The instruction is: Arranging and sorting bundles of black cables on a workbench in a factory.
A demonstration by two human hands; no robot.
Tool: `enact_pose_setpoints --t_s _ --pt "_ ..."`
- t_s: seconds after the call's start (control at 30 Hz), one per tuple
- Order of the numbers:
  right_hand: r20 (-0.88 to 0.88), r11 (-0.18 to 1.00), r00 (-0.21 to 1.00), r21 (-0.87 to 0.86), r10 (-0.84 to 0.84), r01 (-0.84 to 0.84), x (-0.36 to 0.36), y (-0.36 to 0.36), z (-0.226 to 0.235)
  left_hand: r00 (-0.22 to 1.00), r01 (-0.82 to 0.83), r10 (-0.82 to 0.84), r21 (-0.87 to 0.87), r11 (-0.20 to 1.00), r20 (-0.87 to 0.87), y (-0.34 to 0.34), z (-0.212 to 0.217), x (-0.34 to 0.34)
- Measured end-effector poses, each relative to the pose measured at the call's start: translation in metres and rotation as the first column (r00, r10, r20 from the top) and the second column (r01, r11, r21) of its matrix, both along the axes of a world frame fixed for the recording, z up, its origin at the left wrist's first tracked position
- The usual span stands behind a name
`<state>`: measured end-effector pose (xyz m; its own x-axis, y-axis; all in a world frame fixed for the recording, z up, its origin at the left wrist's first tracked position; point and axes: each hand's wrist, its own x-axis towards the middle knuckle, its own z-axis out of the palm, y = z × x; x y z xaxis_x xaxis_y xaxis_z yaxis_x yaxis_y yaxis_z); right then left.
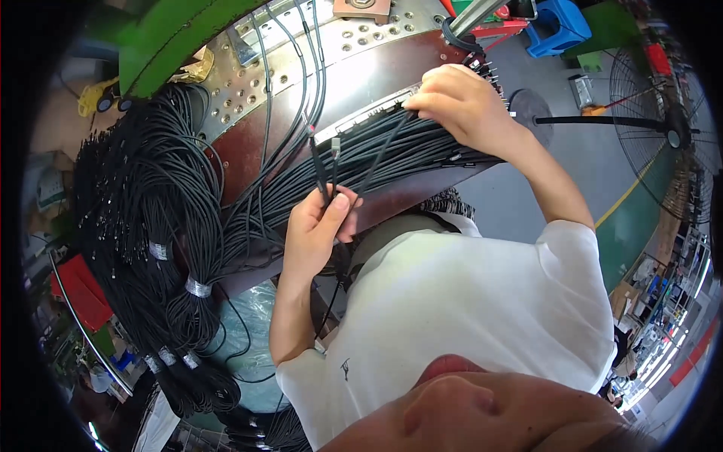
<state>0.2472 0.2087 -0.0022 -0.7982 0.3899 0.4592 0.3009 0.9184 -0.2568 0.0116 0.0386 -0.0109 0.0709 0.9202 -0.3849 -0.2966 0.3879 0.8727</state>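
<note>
My left hand (320,230) grips a couple of thin black cables (325,169) upright, their small plug ends sticking up above my fingers. My right hand (463,102) is raised over a flat row of black cables (392,154) laid across a dark red-brown board (376,71), pinching one cable at its upper edge near a strip of connectors. One black cable runs slanting from my right fingers down to my left hand.
Thick bundles of black cables (158,226) tied with tape hang at the left. A perforated metal plate (301,45) and green machine frame (173,30) lie above. A standing fan (663,128) and blue stool (557,26) are on the grey floor at right.
</note>
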Motion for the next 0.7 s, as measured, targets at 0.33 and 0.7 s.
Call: enact_pose_setpoints --t_s 0.33,0.7 --pt "-0.018 0.974 0.998 0.22 0.054 -0.049 0.0 -0.02 0.03 0.96 0.276 -0.277 -0.021 0.961 -0.04 0.023 0.017 0.014" --pt "-0.206 0.959 0.949 -0.103 0.238 -0.263 -0.094 -0.07 -0.016 0.88 -0.17 0.242 0.203 0.964 -0.409 -0.012 0.005 -0.021"
